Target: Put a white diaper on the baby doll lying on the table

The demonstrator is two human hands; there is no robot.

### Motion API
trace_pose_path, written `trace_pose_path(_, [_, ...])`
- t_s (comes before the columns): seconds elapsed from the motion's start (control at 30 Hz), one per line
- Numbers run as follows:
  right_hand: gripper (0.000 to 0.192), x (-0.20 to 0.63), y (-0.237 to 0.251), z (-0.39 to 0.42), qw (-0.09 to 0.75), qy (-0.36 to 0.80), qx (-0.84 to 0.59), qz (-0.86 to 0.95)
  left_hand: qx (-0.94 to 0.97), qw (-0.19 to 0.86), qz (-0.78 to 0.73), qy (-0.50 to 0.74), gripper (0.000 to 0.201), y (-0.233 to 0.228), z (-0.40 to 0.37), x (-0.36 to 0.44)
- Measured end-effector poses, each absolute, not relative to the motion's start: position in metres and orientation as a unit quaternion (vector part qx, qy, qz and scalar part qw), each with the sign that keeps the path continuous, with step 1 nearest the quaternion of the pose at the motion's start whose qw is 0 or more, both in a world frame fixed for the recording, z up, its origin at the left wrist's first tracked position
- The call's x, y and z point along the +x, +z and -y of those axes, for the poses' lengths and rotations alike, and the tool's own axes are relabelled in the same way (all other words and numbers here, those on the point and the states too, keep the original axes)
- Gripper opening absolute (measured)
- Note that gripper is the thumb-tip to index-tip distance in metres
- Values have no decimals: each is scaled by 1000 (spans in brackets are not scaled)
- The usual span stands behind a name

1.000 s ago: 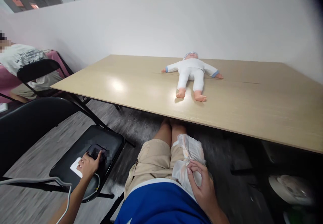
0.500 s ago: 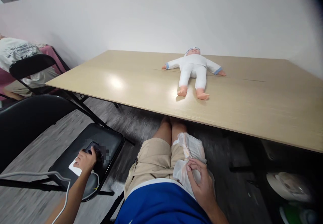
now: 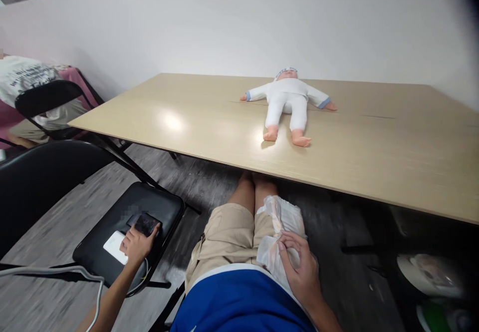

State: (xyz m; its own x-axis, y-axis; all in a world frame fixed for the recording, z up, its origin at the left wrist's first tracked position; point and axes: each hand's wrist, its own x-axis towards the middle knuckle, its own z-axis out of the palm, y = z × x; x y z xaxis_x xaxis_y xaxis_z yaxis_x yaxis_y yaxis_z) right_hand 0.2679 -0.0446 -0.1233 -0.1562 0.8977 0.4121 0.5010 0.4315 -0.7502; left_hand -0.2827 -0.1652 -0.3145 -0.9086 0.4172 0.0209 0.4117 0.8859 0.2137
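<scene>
My left hand (image 3: pixel 139 246) reaches down to the seat of a black folding chair and is closed around the edges of a dark smartphone (image 3: pixel 146 224). Partly under that hand lies a white power bank (image 3: pixel 114 246) with a cable. On my lap rests a crumpled white diaper (image 3: pixel 288 217), spread over my right thigh. My right hand (image 3: pixel 302 272) pinches it with thumb and fingers. A baby doll (image 3: pixel 287 100) in a white suit with blue cuffs lies on its back on the table (image 3: pixel 194 132), arms spread and feet towards me.
The black chair (image 3: pixel 93 267) stands to my left, with a grey cable (image 3: pixel 52 269) crossing beside it. Another person (image 3: pixel 33 87) sits at the far left near a pink cloth. White and green objects (image 3: pixel 430 274) sit low at the right, under the table. A white wall runs behind.
My left hand has moved slightly right with the phone, whose dark face now shows more. More of the power bank is uncovered. My right hand and the diaper have hardly moved.
</scene>
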Motion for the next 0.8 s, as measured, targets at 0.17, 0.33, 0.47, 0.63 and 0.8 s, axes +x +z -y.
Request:
trace_pose_path(0.17, [29,276,-131,44,443,224,-507,704,213,12,-971,103,104,-312,165,-283])
trace_pose_path(0.33, [30,284,-136,45,450,228,-513,694,217,10,-970,106,105,-305,165,-282])
trace_pose_path(0.47, [28,289,-133,46,453,226,-525,684,225,9,-967,115,89,-294,166,-277])
trace_pose_path(0.63, [27,309,-140,42,467,184,-560,659,231,-23,-963,135,74,-285,163,-249])
trace_pose_path(0.8, [66,343,-171,29,428,163,-676,577,420,26,-877,233,54,-256,125,-161])
